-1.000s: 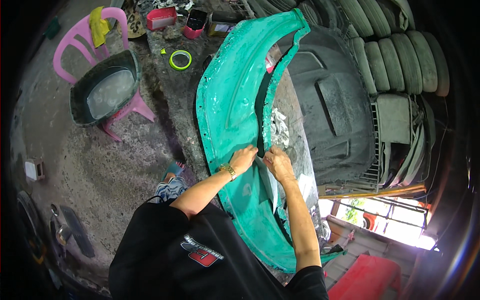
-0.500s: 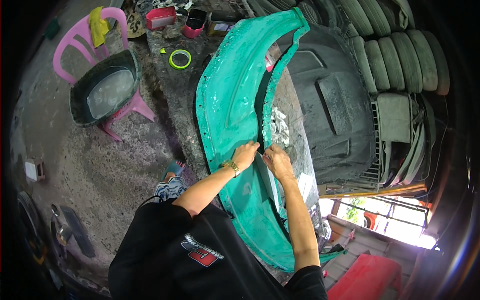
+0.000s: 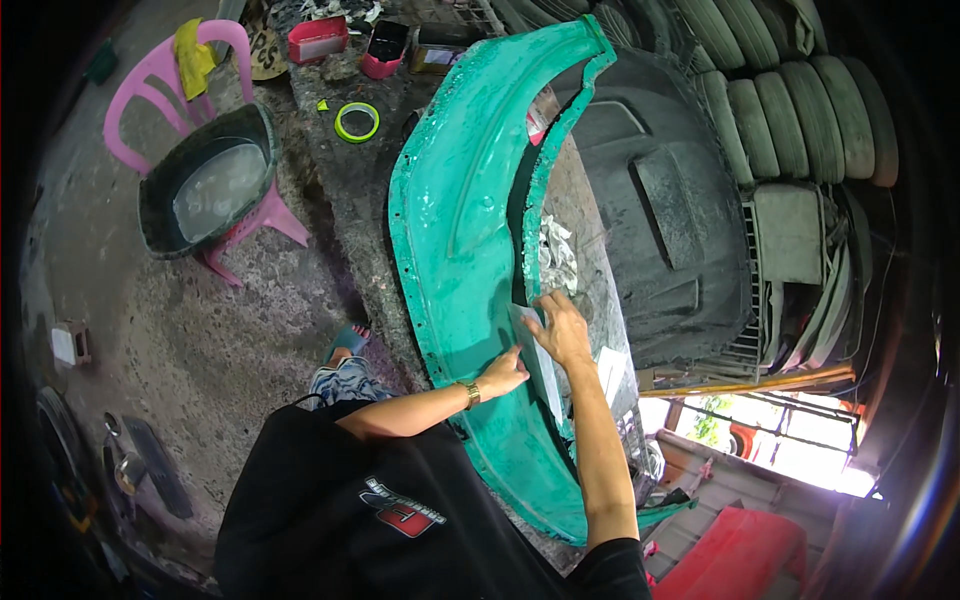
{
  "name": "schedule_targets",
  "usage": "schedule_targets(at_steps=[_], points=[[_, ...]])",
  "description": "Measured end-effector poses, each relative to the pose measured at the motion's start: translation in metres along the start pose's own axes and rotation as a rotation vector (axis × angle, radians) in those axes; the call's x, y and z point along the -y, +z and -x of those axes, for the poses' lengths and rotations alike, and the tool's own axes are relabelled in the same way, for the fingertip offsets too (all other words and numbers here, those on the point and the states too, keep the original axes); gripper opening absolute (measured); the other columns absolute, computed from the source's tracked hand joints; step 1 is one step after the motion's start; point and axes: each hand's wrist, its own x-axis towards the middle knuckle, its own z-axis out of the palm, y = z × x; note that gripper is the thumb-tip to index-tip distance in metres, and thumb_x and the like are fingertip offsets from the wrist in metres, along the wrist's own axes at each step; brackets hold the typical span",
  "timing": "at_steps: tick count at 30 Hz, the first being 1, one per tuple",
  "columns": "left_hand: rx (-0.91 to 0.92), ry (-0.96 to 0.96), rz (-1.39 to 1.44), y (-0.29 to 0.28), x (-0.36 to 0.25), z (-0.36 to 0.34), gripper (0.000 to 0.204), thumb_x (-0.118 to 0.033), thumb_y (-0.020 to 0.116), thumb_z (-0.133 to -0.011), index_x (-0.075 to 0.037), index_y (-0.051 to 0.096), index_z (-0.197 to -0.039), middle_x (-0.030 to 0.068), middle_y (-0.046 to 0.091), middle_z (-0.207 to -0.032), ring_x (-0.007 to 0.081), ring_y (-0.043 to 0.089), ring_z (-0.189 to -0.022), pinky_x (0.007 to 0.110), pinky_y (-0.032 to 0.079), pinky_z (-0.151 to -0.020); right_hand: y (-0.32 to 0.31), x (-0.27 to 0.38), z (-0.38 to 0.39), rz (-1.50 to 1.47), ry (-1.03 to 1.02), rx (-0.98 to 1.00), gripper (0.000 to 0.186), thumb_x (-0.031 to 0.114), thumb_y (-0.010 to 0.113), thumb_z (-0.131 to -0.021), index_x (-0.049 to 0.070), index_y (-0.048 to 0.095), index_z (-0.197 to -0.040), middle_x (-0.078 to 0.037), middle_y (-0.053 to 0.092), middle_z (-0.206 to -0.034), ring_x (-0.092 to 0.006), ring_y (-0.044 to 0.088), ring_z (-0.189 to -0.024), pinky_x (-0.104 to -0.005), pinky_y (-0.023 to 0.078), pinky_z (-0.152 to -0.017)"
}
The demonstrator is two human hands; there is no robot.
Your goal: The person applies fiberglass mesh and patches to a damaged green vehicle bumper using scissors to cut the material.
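A curved teal moulded panel (image 3: 450, 230) with a rough, lipped edge lies along a stained workbench (image 3: 345, 185). A pale sheet-like strip (image 3: 545, 375) runs along its inner edge on the lower half. My right hand (image 3: 560, 335) has its fingers curled over the top end of that strip, gripping it. My left hand (image 3: 500, 375), with a watch on the wrist, is lower and further left, fingers closed against the strip’s left side; what is between its fingertips is unclear. Crumpled white paper (image 3: 558, 250) sits just above my right hand.
Green tape roll (image 3: 357, 108), red containers (image 3: 316, 40) lie at the bench’s far end. A pink chair (image 3: 130, 120) holding a water basin (image 3: 210, 185) stands left. A dark panel (image 3: 665, 230), stacked tyres (image 3: 810, 120) and a red panel (image 3: 735, 555) are on the right.
My left hand has slid down and toward me, from beside my right hand to below it. My right hand has shifted only slightly, and more of the strip’s top shows.
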Motion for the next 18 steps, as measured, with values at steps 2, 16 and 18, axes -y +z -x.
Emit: schedule_targets(at_steps=[2, 16, 18], points=[[-0.083, 0.009, 0.034, 0.001, -0.009, -0.005, 0.07, -0.013, 0.061, -0.076, 0.007, 0.031, -0.136, 0.0162, 0.06, -0.093, 0.0279, 0.06, -0.087, 0.038, 0.048, -0.077, 0.0, -0.003, 0.004, -0.018, 0.027, -0.017, 0.029, 0.026, 0.069, -0.077, 0.007, 0.063, -0.099, -0.012, 0.057, -0.098, -0.0337, 0.058, -0.093, -0.0421, 0.047, -0.081], [-0.258, 0.087, -0.007, -0.023, -0.013, -0.043, 0.073, -0.014, 0.058, -0.076, 0.007, 0.024, -0.138, 0.0194, 0.06, -0.099, 0.0296, 0.06, -0.09, 0.037, 0.048, -0.081, -0.034, -0.016, 0.022, -0.286, 0.089, -0.297, 0.023, 0.019, 0.066, -0.081, 0.004, 0.062, -0.098, -0.01, 0.058, -0.094, -0.0226, 0.055, -0.072, -0.0337, 0.047, -0.068], [-0.26, 0.076, -0.006, -0.027, -0.012, -0.046, 0.077, -0.014, 0.057, -0.076, 0.005, 0.02, -0.141, 0.0192, 0.06, -0.101, 0.0292, 0.06, -0.092, 0.037, 0.047, -0.083, -0.037, -0.014, 0.025, -0.319, 0.105, -0.328, 0.022, 0.018, 0.066, -0.081, 0.003, 0.062, -0.097, -0.01, 0.058, -0.095, -0.0218, 0.055, -0.072, -0.0326, 0.046, -0.066]])
